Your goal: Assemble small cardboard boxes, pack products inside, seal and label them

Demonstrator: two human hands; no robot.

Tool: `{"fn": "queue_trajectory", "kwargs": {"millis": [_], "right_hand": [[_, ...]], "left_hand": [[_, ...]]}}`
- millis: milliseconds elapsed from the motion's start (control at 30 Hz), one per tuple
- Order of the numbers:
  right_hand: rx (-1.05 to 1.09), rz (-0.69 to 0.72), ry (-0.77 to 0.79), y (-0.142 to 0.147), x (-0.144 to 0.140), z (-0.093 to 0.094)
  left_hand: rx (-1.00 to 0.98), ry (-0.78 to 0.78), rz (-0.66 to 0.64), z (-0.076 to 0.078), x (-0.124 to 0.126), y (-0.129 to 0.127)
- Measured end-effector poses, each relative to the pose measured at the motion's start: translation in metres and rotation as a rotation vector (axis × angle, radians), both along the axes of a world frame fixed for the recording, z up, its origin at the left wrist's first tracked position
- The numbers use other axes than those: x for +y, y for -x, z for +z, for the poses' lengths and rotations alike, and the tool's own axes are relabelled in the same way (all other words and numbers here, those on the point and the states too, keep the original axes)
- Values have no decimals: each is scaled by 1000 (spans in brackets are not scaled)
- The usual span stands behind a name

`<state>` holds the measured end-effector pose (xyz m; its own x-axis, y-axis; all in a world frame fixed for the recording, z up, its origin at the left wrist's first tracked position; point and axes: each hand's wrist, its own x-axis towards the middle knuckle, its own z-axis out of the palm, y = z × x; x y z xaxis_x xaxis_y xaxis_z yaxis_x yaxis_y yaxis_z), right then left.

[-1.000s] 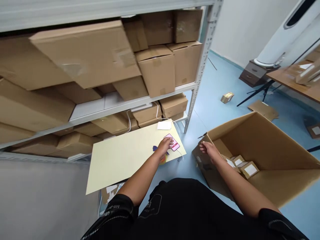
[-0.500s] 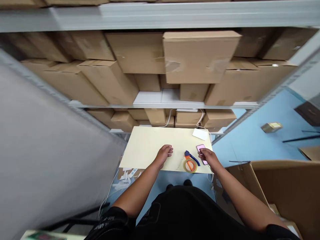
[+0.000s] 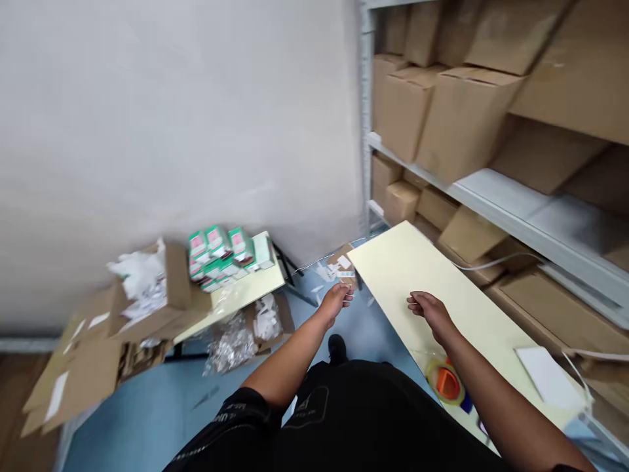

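Observation:
My left hand (image 3: 337,303) hangs in the air left of the near table, over the blue floor. Its fingers are curled loosely inward, and no object shows in them. Above the cream tabletop (image 3: 413,259) is my right hand (image 3: 432,311), its fingers likewise curled with nothing visible between them. Nearest to the right hand is a roll of clear tape (image 3: 433,377) on the tabletop, with an orange-and-blue tape dispenser (image 3: 448,381) at it. The right forearm partly covers these. A phone (image 3: 483,427) peeks out at the table's near edge, mostly hidden.
A second table (image 3: 240,293) by the wall carries several green-and-white boxes (image 3: 216,241). An open carton (image 3: 177,278) with white bags stands beside it, above flattened cardboard (image 3: 86,367). Plastic bags (image 3: 233,344) lie below. Shelving (image 3: 491,187) with cartons lines the right; a white box (image 3: 548,377) sits on the near table.
The view has swung left, bringing the wall and second table into sight. My right hand is away from the phone and over the tabletop; my left hand is now beyond the table's edge.

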<state>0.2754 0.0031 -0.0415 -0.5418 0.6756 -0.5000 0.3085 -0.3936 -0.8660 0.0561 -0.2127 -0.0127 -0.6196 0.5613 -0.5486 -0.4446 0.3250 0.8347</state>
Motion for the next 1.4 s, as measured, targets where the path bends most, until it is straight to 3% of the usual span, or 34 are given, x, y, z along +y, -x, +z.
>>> {"fn": "queue_trajectory", "kwargs": {"millis": [233,367,600,733,833,967,1233,1400], "right_hand": [[-15,334,-22,112,-57,5],[-8,457,-59,177,-102,4],[-28,550,-103,284,-195,-8],[-57,591,-110,338,-241,-10],[-108,628,-119,371,-264,-12],[-167,710,-142,410,-273,-18],[-227,877,-220,507,-250,-43],[-302,935,-178,558,-242,-68]], "left_hand": [[23,-5,369,0,-127,39],[42,-9,496,-4,-195,71],[60,-15,551,-17,-297,146],[58,28,518,-18,-337,191],[32,67,492,-21,-351,222],[3,90,491,-31,-350,255],[-34,143,540,-49,-317,296],[-96,198,571,-60,-284,315]]}}
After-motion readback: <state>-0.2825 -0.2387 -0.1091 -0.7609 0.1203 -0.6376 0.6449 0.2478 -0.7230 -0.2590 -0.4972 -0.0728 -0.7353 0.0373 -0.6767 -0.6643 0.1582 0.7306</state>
